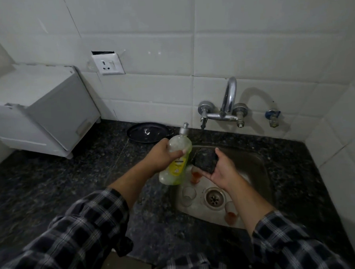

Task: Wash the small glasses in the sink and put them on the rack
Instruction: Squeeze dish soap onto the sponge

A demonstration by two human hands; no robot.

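Observation:
My left hand [163, 155] grips a clear dish-soap bottle [177, 167] with a yellow label, held tilted over the left edge of the steel sink [257, 167]. Over the basin, my right hand [221, 171] holds a dark scrubber pad [205, 160]. Three small glasses lie in the sink: a clear one [188, 196] left of the drain, one with orange residue [195, 177] partly hidden behind the bottle and my right hand, and another with orange residue [231, 212] by my right forearm.
A chrome wall tap [228, 105] stands over the sink; no water is visibly running. A black oval tray [149, 132] lies on the dark granite counter [53, 190] behind the bottle. A white cabinet-like box [39, 112] stands at the left. White tiled walls enclose the corner.

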